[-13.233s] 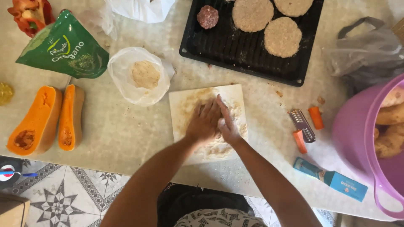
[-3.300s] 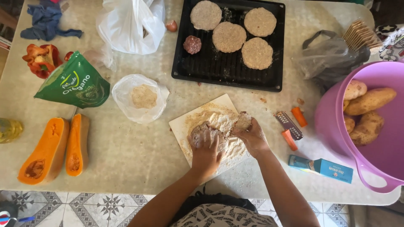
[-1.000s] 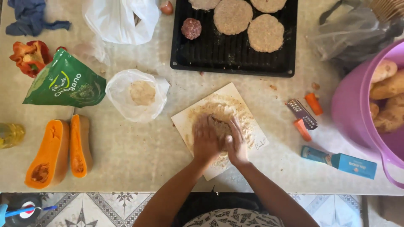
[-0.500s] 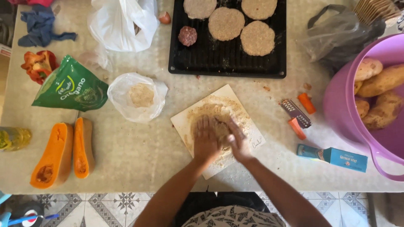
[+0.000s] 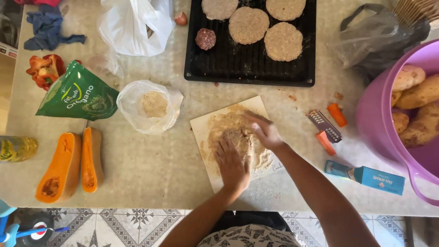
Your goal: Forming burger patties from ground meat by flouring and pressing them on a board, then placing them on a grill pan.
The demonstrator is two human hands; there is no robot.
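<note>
Pressing patty [image 5: 238,138] on crumbed board [image 5: 203,130] | left hand [image 5: 232,165] flat, fingers spread | right hand [image 5: 265,131] open beside it | tray [image 5: 228,64]: breaded patties, one bare | tub [image 5: 375,123]: potatoes | bag [image 5: 132,112]: crumbs

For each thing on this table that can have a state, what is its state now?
Left hand: flat, pressing the patty.
Right hand: open, over the board's crumbs.
Patty: on the cutting board, crumb-coated.
Baking tray: four breaded patties, one bare meatball.
Squash: halved, cut side up.
Clear bag: open, crumbs inside.
Purple tub: holds potatoes.
</note>
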